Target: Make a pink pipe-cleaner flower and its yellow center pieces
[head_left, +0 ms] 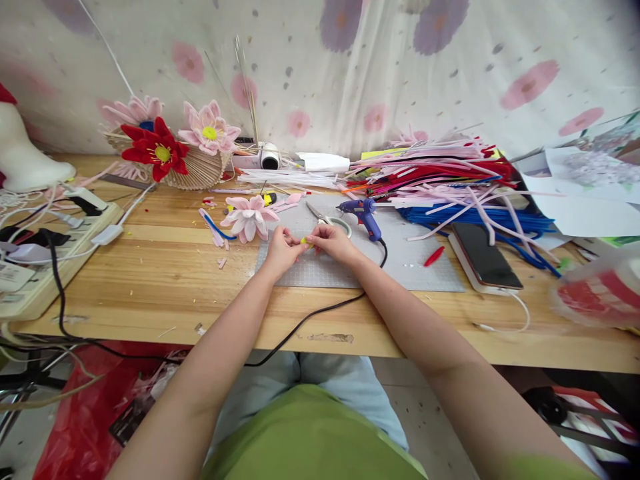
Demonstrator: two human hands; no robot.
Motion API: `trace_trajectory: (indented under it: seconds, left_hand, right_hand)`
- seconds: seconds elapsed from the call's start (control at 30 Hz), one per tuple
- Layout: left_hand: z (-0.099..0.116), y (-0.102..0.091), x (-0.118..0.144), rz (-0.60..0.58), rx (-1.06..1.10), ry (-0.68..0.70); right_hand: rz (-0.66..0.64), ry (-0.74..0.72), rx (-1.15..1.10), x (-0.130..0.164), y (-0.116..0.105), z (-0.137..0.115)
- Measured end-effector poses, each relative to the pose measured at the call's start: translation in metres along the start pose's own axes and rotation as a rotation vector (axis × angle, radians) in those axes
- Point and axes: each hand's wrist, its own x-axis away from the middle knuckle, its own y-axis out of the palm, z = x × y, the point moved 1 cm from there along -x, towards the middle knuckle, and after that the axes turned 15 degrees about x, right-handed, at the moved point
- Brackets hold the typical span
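Small yellow piece (305, 243) pinched between fingertips of left hand (281, 249) and right hand (333, 241), fingers of both closed on it, held just above grey cutting mat (430, 275). Scissors (318, 213) and tape roll (344, 227) laid just beyond right hand. Blue glue gun (364, 212) rested on mat nearby. Pink flower (249, 217) placed left of mat. Pipe-cleaner pile (440, 177) stacked behind, phone (483, 255) at right.

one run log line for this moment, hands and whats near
left hand: pinching small yellow piece | right hand: pinching same piece | over: grey mat | near: glue gun, pink flower
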Motion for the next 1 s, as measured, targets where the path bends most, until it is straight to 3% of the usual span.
trace_trajectory:
  seconds: [0.13,0.33,0.5,0.7,1.0]
  left_hand:
    - [0.002,-0.002,0.000,0.034,-0.046,-0.017]
    - [0.000,-0.003,-0.001,0.041,-0.073,-0.037]
    - [-0.003,-0.001,-0.001,0.008,-0.059,0.035]
    - [-0.001,0.002,0.001,-0.041,-0.015,0.025]
    - [0.005,0.000,0.000,0.048,0.056,-0.046]
  right_hand:
    - [-0.062,-0.010,-0.040,0.000,0.000,0.002]
    - [-0.069,-0.059,0.104,0.003,-0.003,-0.001]
    - [0.059,-0.061,0.285,0.004,-0.003,-0.001]
    - [0.134,0.007,0.160,-0.002,-0.003,0.008]
    - [0.042,0.009,0.055,0.000,0.000,0.001]
